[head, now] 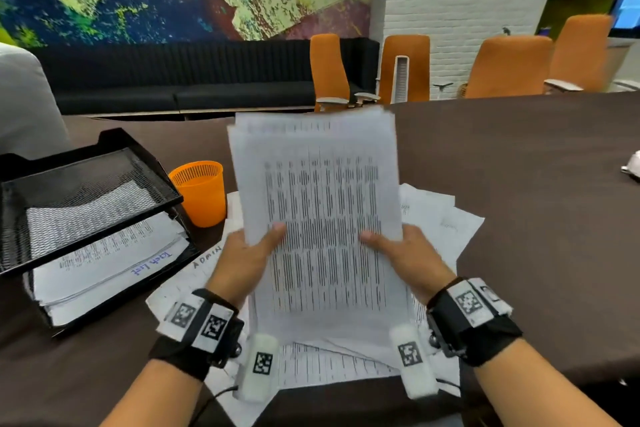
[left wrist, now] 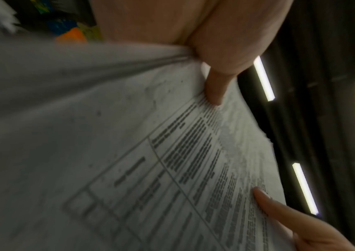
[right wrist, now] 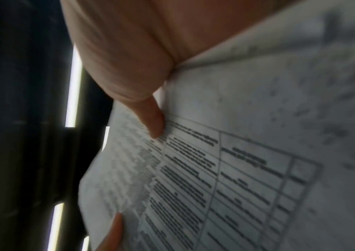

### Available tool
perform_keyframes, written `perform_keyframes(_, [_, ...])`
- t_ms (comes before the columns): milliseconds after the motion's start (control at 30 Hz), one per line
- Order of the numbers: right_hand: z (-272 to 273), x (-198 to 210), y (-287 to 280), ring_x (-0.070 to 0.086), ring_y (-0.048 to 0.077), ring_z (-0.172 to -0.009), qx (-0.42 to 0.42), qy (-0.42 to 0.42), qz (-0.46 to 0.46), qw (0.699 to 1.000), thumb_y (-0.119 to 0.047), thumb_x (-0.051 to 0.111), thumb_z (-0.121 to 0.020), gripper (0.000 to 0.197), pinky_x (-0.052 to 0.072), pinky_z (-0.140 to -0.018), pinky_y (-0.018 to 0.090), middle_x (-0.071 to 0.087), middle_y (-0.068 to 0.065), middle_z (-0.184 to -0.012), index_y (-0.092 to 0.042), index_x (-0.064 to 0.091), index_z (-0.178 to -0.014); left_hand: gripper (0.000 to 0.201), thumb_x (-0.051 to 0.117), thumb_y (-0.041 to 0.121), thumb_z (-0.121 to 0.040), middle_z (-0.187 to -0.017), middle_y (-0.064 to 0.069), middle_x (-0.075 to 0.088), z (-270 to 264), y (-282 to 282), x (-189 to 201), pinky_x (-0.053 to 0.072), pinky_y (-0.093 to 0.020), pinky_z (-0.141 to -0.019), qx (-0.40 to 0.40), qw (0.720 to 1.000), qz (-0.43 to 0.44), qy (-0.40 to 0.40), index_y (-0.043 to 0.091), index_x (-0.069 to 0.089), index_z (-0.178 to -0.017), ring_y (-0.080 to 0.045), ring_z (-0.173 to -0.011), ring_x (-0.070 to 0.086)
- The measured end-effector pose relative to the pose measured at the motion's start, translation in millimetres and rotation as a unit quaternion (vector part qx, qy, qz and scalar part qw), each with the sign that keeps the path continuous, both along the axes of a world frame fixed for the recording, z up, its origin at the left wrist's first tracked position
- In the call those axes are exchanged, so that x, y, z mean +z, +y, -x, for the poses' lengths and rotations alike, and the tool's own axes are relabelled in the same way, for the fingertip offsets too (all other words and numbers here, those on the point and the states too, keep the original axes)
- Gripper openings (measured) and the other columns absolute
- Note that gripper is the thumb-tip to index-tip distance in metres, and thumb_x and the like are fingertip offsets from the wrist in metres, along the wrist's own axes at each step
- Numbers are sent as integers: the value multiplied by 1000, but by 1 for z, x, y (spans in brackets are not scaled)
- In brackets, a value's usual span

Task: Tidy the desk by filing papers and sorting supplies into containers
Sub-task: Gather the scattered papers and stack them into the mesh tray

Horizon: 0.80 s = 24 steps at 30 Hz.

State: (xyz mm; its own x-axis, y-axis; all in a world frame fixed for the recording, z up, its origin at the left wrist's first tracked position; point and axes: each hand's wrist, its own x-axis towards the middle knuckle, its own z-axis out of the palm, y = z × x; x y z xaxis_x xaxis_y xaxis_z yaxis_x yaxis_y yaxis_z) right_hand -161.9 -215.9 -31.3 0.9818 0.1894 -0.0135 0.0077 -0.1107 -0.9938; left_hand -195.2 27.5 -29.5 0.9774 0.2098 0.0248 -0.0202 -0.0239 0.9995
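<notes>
- Stack of papers (head: 322, 218) held up off the desk (head: 519, 184) at centre frame, printed table facing the camera; text is motion-blurred.
- Left hand (head: 247, 256) grips the stack's lower left edge, thumb on the front face, fingers hidden behind. Right hand (head: 408, 260) mirrors it on the lower right edge. Both grips are narrow pinches through the stack.
- Wrist views agree: a thumb lies across the printed sheet in each, with the other hand's thumb visible farther along the same page.
- Long axis of the stack runs from the lower middle of the frame toward the upper middle, tilted away from the viewer; both grips sit in its lower half.
- Key relation: black mesh tray (head: 86, 204) sits at left of frame, left of the stack, on the left hand's side. Its lower tier already holds sheets; the one on top is marked "Task List".
- Judgement: filing means swinging the stack left and laying its long axis into a tier.
- Loose sheets (head: 446, 218) remain under the hands, 1 marked "ADMIN".
- Orange cup (head: 201, 191) stands between tray and stack; it could be clipped.
</notes>
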Motion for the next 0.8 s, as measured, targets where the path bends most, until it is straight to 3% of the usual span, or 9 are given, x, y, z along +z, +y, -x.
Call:
perform_keyframes(133, [17,44,-5,72,25,-96,4,-154,-62,986,-31,72,-80,17,58,-86,42,75,8,-101,-21,74,-94,50,81,54,-65,-121,-2,70,16,-2,39,46,-50,-101,-68,978,104,-169,31,72,-109,-25,-118,63])
perform_keyframes(233, [24,53,-9,72,18,-98,33,-192,-55,979,-21,74,-77,22,57,-83,31,76,3,-102,-20,72,-100,53,87,56,-54,-113,4,73,19,-1,43,53,-39,-93,-88,969,91,-212,38,75,-102,-17,-110,67])
perform_keyframes(333, [23,51,-14,71,18,-102,53,-193,-31,979,-17,78,-73,37,56,-89,37,75,2,-107,-18,68,-109,55,92,50,-47,-103,3,76,18,2,36,56,-29,-82,-98,966,76,-227,35,76,-98,-15,-101,70])
perform_keyframes(467, [20,45,-15,68,21,-108,79,-179,-24,980,-18,80,-72,47,52,-97,47,73,4,-113,-19,66,-117,60,95,48,-37,-97,0,77,13,4,29,57,-25,-76,-117,968,74,-208,31,79,-92,-16,-95,73])
perform_keyframes(567, [16,40,-12,67,17,-111,87,-175,-5,981,-21,79,-76,46,50,-100,48,72,0,-116,-20,65,-120,66,94,52,-39,-102,0,76,9,1,20,58,-27,-79,-113,976,46,-178,27,76,-97,-15,-99,72])
perform_keyframes(667, [15,35,-7,66,16,-113,72,-171,-23,982,-26,77,-80,45,48,-103,50,71,-2,-118,-23,63,-122,61,90,55,-47,-110,6,74,9,-6,12,57,-29,-87,-103,980,25,-167,37,73,-103,-12,-106,69])
perform_keyframes(733, [18,39,-4,67,14,-111,45,-179,-51,982,-24,75,-78,39,50,-100,47,73,-4,-114,-26,66,-116,43,87,45,-60,-111,8,73,10,-13,17,56,-27,-84,-97,979,28,-179,47,72,-100,-11,-106,68])
perform_keyframes(800, [21,46,-2,69,14,-106,25,-195,-85,977,-22,74,-77,31,53,-95,40,74,-4,-109,-30,68,-106,30,82,25,-72,-107,7,75,10,-16,27,57,-25,-79,-80,977,55,-189,43,75,-94,-11,-101,70])
